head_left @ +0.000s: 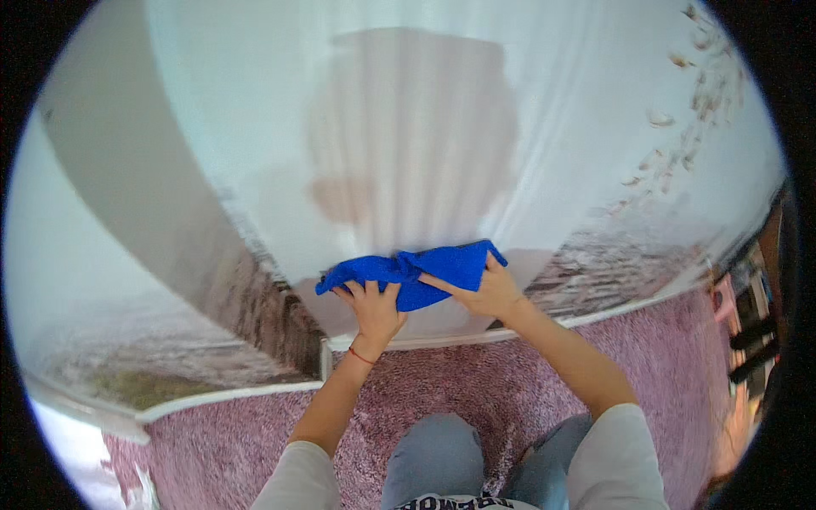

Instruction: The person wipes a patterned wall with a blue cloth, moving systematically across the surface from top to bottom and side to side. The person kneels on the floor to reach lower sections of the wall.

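Note:
A bright blue cloth (452, 262) lies bunched and folded against the pale, glossy wall (255, 95), low down above the skirting. My left hand (376, 313), with a thin red band at the wrist, has its fingers spread along the cloth's lower left edge. At the right end, my right hand (489, 292) grips the cloth, its index finger stretched along the fabric and the thumb side hidden in part. Some of the cloth is folded under itself. A soft dark shadow (414, 115) falls on the wall above.
A white skirting board (229, 392) runs along the wall's foot, with a corner near the left forearm. Pinkish-purple carpet (408, 382) covers the floor around my knees (437, 459). Blurred items, including a pink object (723, 298), stand at the right edge. Petal-like and landscape prints mark the wall.

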Motion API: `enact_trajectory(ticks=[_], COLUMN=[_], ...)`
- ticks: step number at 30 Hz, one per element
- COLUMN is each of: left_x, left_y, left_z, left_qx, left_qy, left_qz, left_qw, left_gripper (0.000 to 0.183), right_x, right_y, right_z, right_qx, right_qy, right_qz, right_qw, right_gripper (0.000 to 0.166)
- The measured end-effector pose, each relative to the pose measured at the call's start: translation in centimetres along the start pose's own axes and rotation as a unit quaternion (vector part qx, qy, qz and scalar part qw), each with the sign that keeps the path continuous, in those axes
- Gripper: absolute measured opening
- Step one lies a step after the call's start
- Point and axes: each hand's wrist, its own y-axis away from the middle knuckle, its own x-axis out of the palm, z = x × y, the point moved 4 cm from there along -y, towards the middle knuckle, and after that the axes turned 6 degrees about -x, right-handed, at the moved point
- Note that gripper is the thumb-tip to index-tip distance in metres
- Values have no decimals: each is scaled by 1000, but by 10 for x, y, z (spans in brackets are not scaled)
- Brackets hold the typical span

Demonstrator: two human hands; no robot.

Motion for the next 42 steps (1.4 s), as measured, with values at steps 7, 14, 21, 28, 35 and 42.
enact_trajectory(ticks=[7, 14, 21, 28, 35, 42], left_x=[-74, -64, 35, 34, -51, 7], left_y=[-93, -124, -35, -39, -138, -93], left_z=[-151, -257, -272, -296, -413, -425], left_qx=[130, 184, 318, 283, 235, 257], left_qy=[6, 44, -34, -62, 9, -159], left_qz=[-122, -174, -51, -12, -148, -18], left_qw=[984, 967, 946, 957, 961, 953], left_gripper=[71, 74, 89, 89, 96, 96], right_x=[-61, -96, 3, -17, -122, -68], right_y=[71, 114, 268, 279, 254, 319], right_z=[-102, -162, -113, -118, -239, -226], right_qx=[194, 266, 298, 249, 306, 334], right_qy=[71, 145, 70, -33, 96, 2], right_qz=[44, -233, -37, -246, -411, -284], right_qw=[977, 924, 951, 936, 853, 899], right_gripper=[67, 66, 69, 72, 49, 35])
